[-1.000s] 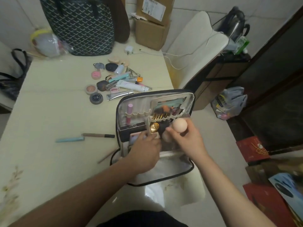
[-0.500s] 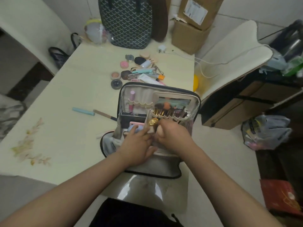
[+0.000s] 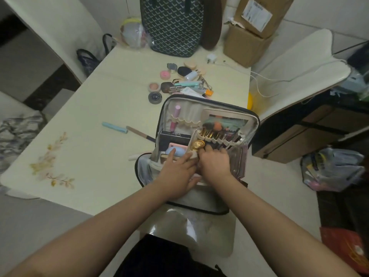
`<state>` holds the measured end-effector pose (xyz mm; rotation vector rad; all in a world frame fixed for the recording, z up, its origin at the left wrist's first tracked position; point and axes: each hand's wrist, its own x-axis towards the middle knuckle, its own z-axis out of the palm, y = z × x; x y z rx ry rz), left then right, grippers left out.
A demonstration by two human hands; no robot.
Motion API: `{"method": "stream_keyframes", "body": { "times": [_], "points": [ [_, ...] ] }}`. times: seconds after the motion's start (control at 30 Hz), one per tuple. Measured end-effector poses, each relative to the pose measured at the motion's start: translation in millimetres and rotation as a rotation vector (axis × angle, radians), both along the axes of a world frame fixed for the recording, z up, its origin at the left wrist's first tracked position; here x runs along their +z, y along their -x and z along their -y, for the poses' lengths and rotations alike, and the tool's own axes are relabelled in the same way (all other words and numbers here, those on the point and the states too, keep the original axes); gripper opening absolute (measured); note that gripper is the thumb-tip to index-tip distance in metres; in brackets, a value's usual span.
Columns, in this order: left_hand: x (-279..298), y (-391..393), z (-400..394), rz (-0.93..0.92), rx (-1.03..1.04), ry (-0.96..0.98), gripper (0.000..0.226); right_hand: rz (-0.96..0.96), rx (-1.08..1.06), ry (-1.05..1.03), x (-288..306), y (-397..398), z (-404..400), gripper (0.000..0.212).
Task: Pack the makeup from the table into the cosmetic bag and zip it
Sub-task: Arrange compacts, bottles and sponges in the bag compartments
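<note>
Both hands are working inside the cosmetic bag (image 3: pixel 252 124) at the tabletop's right edge: the left hand (image 3: pixel 175 172) is lying spread, the right hand (image 3: pixel 214 162) is curling downward, its grasp hidden.

Cream bench (image 3: pixel 95 108), floral print at near left corner. Carried: open cosmetic bag (image 3: pixel 253 124) at right edge; loose makeup cluster (image 3: pixel 179 82) behind it; light-blue tube (image 3: pixel 114 127) and brown pencil (image 3: pixel 139 133) left of bag; patterned tote (image 3: pixel 171 27), cardboard boxes (image 3: pixel 245 45) and white charger (image 3: pixel 211 58) at far end.

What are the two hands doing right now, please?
Left hand: open, fingers straight, resting on the cosmetic bag.
Right hand: fingers reach down into the bag; grip cannot be told.
</note>
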<state>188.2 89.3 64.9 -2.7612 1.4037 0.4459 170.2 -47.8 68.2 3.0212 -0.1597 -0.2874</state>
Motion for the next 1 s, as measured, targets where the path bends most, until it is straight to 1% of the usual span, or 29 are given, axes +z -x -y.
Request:
{"method": "stream_keyframes", "body": {
  "times": [0.1, 0.23, 0.4, 0.47, 0.53, 0.57, 0.6, 0.63, 0.67, 0.7, 0.73, 0.8, 0.83, 0.9, 1.0],
  "points": [
    [2, -2, -4, 0.017, -0.058, -0.031, 0.054, -0.022, -0.010, -0.008, -2, -1, 0, 0.029],
    [4, -8, -12, 0.005, -0.133, -0.024, 0.055, -0.110, -0.052, -0.018, -3, -4, 1, 0.028],
    [0, -22, -27, -0.025, -0.227, 0.019, 0.053, -0.148, -0.138, -0.018, 2, -6, -6, 0.039],
    [-4, -28, -36, 0.001, -0.280, 0.133, 0.049, -0.118, -0.185, -0.016, 1, -4, -8, 0.039],
    [-3, -38, -46, 0.131, -0.265, 0.344, 0.041, -0.091, -0.223, -0.002, 0, -3, -10, 0.035],
    [-4, -47, -53, 0.198, -0.180, 0.444, 0.037, -0.099, -0.238, -0.003, 0, -4, -11, 0.033],
    [-7, -58, -63, 0.226, -0.055, 0.524, 0.035, -0.116, -0.250, -0.009, 1, -6, -13, 0.032],
    [-8, -72, -73, 0.222, 0.079, 0.557, 0.034, -0.132, -0.260, -0.017, 2, -8, -15, 0.030],
    [-11, -86, -84, 0.184, 0.203, 0.538, 0.033, -0.135, -0.274, -0.029, 4, -9, -17, 0.028],
    [-15, -100, -94, 0.119, 0.306, 0.457, 0.029, -0.122, -0.293, -0.044, 6, -9, -18, 0.026],
    [-24, -111, -104, 0.042, 0.370, 0.311, 0.026, -0.090, -0.313, -0.061, 7, -8, -20, 0.024],
    [-45, -126, -119, -0.056, 0.381, 0.014, 0.029, 0.006, -0.342, -0.086, 6, -1, -23, 0.023],
    [-56, -128, -123, -0.096, 0.363, -0.090, 0.032, 0.054, -0.353, -0.101, 6, 4, -26, 0.022],
    [-75, -129, -129, -0.108, 0.344, -0.142, 0.035, 0.134, -0.368, -0.125, 6, 14, -33, 0.021],
    [-90, -131, -137, -0.052, 0.346, -0.081, 0.029, 0.207, -0.400, -0.169, 3, 24, -45, 0.017]
  ]
}}
